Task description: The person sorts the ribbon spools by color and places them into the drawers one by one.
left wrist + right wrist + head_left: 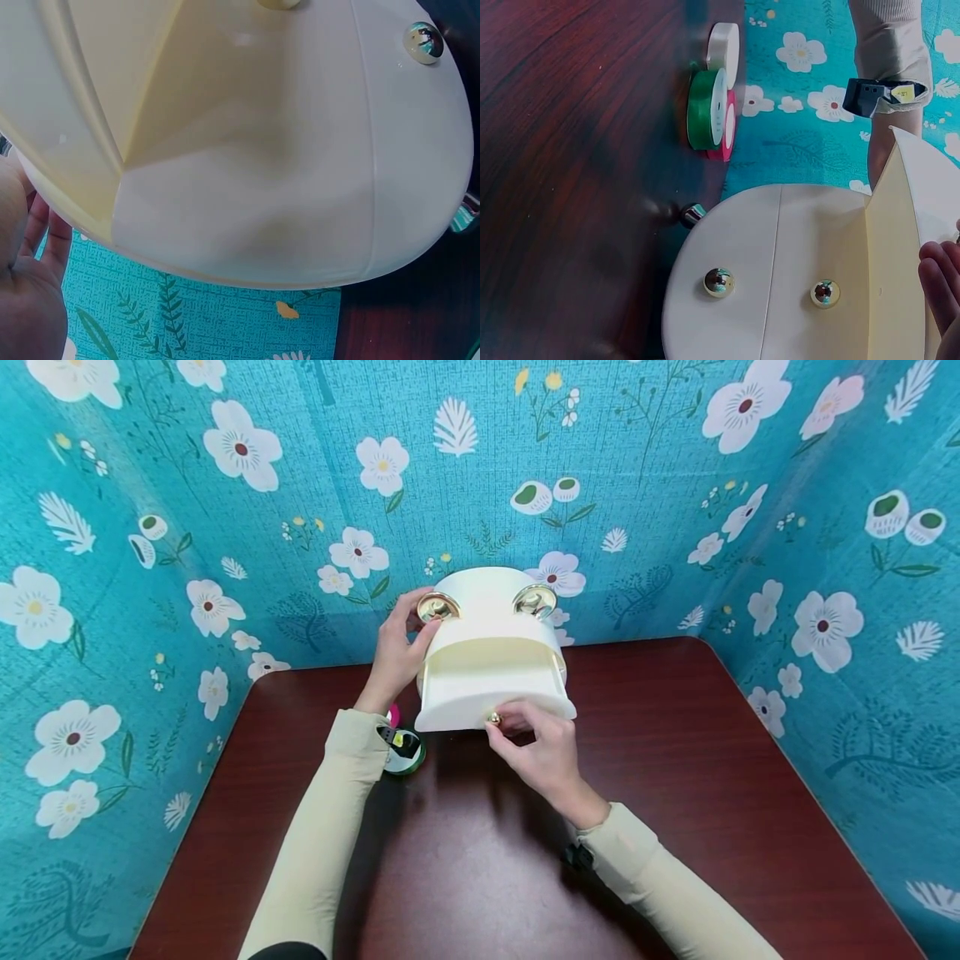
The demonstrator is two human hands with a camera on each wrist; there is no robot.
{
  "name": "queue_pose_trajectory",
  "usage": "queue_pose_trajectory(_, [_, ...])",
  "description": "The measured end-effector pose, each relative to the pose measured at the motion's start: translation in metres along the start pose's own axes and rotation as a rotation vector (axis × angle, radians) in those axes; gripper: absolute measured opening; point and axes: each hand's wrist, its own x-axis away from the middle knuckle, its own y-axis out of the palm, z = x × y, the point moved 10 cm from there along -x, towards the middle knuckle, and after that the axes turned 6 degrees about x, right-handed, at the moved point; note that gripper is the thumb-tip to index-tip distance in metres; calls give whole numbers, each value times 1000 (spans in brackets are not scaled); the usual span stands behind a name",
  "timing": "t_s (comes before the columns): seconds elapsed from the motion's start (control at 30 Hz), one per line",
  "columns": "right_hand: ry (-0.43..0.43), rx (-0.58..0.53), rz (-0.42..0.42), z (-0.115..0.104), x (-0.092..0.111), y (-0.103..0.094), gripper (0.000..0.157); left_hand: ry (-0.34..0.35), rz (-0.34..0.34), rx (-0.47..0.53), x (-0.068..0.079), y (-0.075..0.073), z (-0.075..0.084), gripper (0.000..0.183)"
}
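A white rounded storage box point(487, 593) with two gold ear-like rings stands at the back of the table. Its top drawer point(450, 713) is pulled out toward me, and its inside looks bare. My right hand point(546, 753) pinches the small gold knob point(494, 718) on that drawer's front between thumb and fingers. At the box's upper left, my left hand point(397, 652) holds the side by the left gold ring point(438, 607), thumb in front. Below the pulled drawer, the right wrist view shows two more gold knobs, an upper one point(825, 292) and a lower one point(719, 282).
Beside the box on its left stand ribbon spools: a green one point(706, 110), a pink one point(727, 131) and a white one point(724, 54). The dark red table point(675, 760) meets a flowered blue cloth point(637, 510) at the back and sides.
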Motion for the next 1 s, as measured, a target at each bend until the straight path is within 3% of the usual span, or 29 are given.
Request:
queue_pose_trajectory(0.27, [-6, -4, 5, -1, 1, -1, 21, -20, -33, -52, 4, 0, -2, 53])
queue_pose_trajectory(0.5, [-50, -3, 30, -15, -6, -5, 23, -96, -102, -84, 19, -4, -5, 63])
queue_pose_trajectory(0.6, [-51, 5, 34, -19, -8, -6, 23, -104, -126, -91, 28, -9, -5, 64])
queue_pose_trajectory(0.77, [-41, 15, 32, -7, -2, -4, 23, -111, -154, -120, 44, -19, -8, 67])
queue_pose_trajectory(1.0, [-24, -5, 21, -5, -2, -2, 23, -207, -176, -202, 84, -49, -32, 70])
